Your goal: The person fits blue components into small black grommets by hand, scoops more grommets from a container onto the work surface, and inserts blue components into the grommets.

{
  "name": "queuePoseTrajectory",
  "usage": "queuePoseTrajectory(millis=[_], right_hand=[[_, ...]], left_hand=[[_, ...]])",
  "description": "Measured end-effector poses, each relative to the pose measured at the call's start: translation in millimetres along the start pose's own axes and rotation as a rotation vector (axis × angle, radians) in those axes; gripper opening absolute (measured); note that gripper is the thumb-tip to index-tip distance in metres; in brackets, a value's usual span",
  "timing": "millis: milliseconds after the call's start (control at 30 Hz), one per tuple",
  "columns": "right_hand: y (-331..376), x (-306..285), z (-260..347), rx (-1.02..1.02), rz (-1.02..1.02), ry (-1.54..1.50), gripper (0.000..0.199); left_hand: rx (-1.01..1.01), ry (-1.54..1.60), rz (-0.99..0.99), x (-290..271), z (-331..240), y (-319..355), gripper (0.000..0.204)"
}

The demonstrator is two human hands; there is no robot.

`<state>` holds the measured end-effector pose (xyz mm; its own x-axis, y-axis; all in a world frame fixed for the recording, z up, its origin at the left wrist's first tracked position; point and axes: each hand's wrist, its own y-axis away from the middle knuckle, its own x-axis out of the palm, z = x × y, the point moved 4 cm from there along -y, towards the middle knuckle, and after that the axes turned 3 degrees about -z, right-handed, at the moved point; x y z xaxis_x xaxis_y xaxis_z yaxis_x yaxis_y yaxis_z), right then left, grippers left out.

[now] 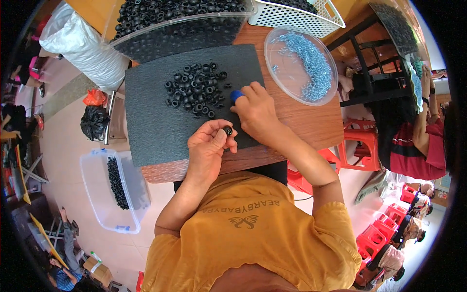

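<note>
Between the thumb and fingers of my left hand [206,143] is a small round black plastic part [228,130], its hollow end turned up. My right hand [255,109] is just to the right of it, low over the dark mat [148,107]. Its fingers are curled in, and a blue finger cover [236,95] sits on one of them. Whatever these fingertips may hold is hidden from view. A loose pile of similar black parts [194,90] lies on the mat beyond my hands, with a few strays near the blue finger cover.
Right of the mat, a clear round tray [277,87] holds many tiny blue pieces. A clear bin [182,22] of black parts and a white perforated basket [292,20] stand behind. Another clear bin [92,190] is on the floor, left. Red stools [362,151] and co-workers are at right.
</note>
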<state>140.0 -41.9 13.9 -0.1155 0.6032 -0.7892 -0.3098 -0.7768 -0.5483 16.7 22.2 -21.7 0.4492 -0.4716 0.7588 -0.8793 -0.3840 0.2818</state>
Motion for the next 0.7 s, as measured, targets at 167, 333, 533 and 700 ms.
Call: queuePoseTrajectory(millis=[167,333,533,700], right_hand=[[-2.8,0.1,2.1,-0.048,0.024,-0.010,0.014],[1.1,-33.9,15.5,0.163,-0.088,-0.343,0.015],[20.0,-33.6,43.1,-0.008,-0.299,-0.263,0.027],[25.0,-31.5,51.9,-0.045,-0.316,-0.192,0.028]], left_hand=[[-0.028,0.011,-0.018,-0.5,-0.2,-0.5,0.017],[-0.044,0.035,-0.018,3.9,-0.7,-3.7,0.020],[-0.056,0.064,-0.056,13.5,3.8,-6.7,0.019],[0.009,0.019,-0.141,12.4,2.1,-2.3,0.019]])
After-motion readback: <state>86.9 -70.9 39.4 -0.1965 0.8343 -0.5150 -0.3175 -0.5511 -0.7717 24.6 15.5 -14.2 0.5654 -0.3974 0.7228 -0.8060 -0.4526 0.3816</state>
